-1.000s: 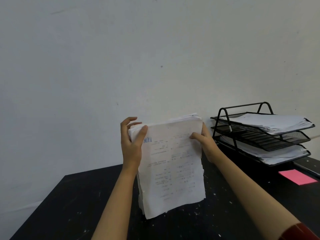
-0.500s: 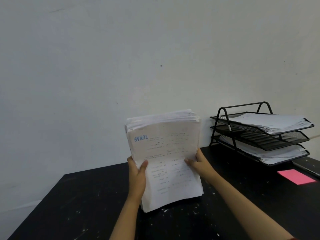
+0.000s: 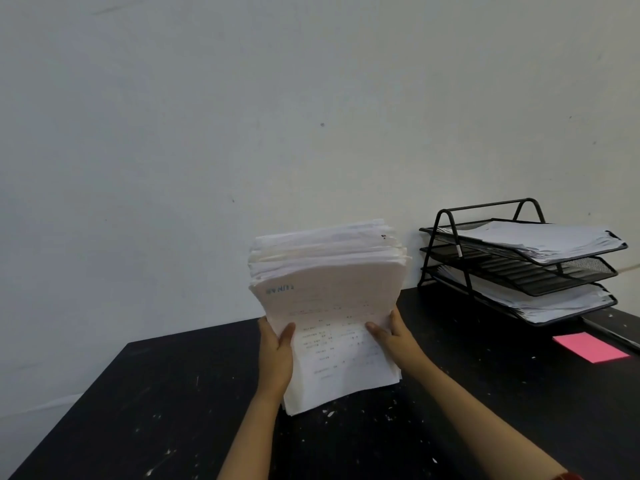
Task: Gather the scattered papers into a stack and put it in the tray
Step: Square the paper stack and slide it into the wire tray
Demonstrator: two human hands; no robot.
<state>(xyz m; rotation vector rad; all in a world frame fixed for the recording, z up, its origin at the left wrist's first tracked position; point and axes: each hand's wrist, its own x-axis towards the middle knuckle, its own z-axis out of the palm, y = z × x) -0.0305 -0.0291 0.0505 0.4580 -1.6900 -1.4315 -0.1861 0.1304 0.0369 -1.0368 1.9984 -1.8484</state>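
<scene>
Gripping the paper stack (image 3: 332, 306) upright — seemingly above the table (image 3: 138, 393) — both hands (image 3: 332, 344).

Bare forearms, left hand (image 3: 275, 355) and right hand (image 3: 393, 336) ungloved; dark red sleeve edge (image 3: 568, 476) on right arm, near right.

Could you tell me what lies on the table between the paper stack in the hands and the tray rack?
Nothing: in the head view, only bare black table separates the stack from the rack. The pink note lies beyond the rack.
</scene>
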